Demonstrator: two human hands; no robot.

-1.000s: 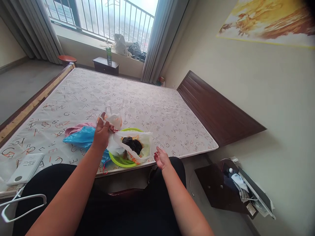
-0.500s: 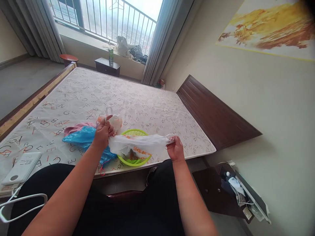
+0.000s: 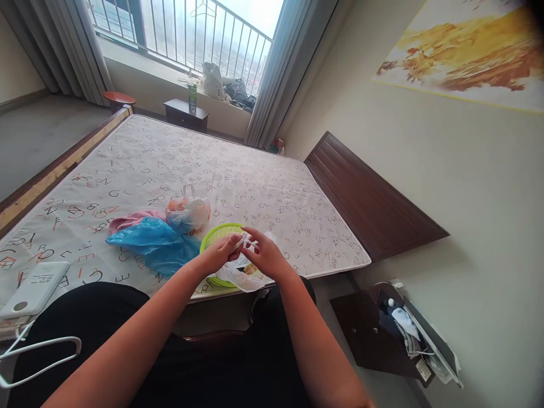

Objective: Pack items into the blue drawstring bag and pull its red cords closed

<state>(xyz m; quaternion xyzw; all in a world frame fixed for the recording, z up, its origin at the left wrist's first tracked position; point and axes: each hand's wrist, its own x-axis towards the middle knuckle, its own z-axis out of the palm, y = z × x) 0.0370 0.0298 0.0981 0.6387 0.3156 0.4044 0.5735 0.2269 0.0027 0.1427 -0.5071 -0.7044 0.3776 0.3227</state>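
The fingertips (image 3: 233,245) of both hands close in a tight pinch on the thin handles (image 3: 250,243) of a white plastic bag (image 3: 240,277), with the left hand (image 3: 216,255) and right hand (image 3: 266,255) held close together. The bag lies against a round lime-green plastic basket (image 3: 219,237) by the near edge of the letter-printed mattress (image 3: 255,187), and a crumpled blue plastic bag (image 3: 155,246) lies to their left.

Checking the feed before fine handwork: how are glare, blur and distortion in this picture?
Head view: glare blows out the window, wide-angle distortion warps the mattress, a dark blur covers the top right corner; the left hand and right hand look fairly sharp, but the small white piece between them is hard to read.
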